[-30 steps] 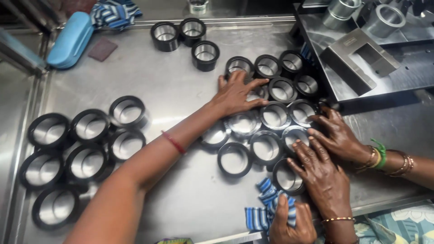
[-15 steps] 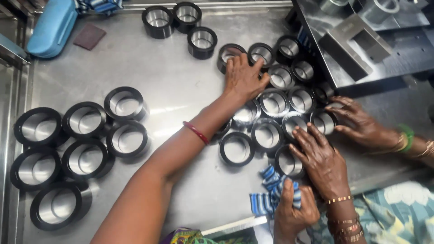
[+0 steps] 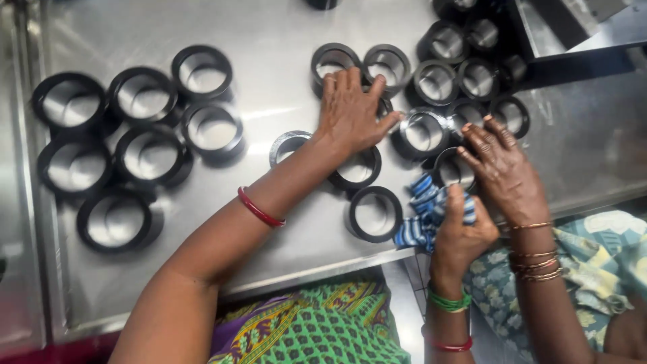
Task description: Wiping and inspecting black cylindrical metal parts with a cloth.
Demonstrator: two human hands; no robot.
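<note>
My left hand lies flat, palm down and fingers spread, on top of a cluster of black rings with shiny metal insides in the middle of the steel table. A red bangle sits on that forearm. One ring shows just below the palm, and another ring lies nearer the table's front edge. My right hand, with green and red bangles at the wrist, is closed on a blue and white striped cloth at the table's edge.
A co-worker's hand with gold bangles rests on rings at the right of the cluster. A second group of several black rings lies at the left. A dark metal fixture stands at the top right.
The view has shifted, and the rings now sit higher and further right in it. My left hand stays spread on the cluster. A second co-worker hand seen earlier at the right is out of view.
</note>
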